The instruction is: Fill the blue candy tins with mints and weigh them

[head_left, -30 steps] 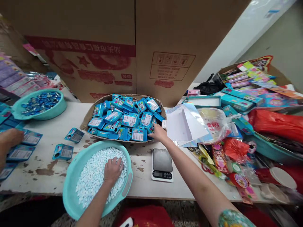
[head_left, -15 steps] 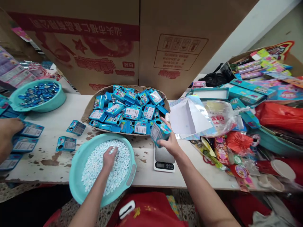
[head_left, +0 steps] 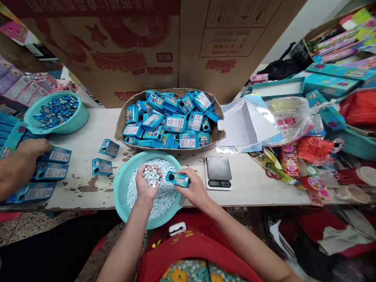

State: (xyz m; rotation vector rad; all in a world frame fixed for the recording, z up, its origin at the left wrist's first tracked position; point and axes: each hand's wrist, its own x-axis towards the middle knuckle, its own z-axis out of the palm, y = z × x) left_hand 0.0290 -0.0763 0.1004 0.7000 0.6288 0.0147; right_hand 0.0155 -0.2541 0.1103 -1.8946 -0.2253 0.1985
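My left hand (head_left: 144, 188) is cupped palm up over the turquoise basin (head_left: 121, 199), holding a heap of small white candies (head_left: 152, 176). Many more of these pale pieces fill the basin below. Between the fingers and thumb of my right hand (head_left: 194, 187) is a small blue box (head_left: 178, 179), tilted so its dark round hole faces the cupped hand. The box and the cupped hand are close together. Behind the basin, a cut-down cardboard carton (head_left: 221, 140) holds a pile of similar blue boxes (head_left: 175, 123).
A kitchen scale (head_left: 218, 172) lies right of the basin. Two blue boxes (head_left: 102, 167) stand left. A co-worker's hand (head_left: 32, 156) touches blue boxes at far left, near a basin of shiny blue pieces (head_left: 58, 113). Large cartons (head_left: 141, 70) rise behind; packets and bags crowd the right.
My left hand has come up out of the candies with a handful. My right hand has brought the blue box from above the scale leftward over the basin. The view has shifted.
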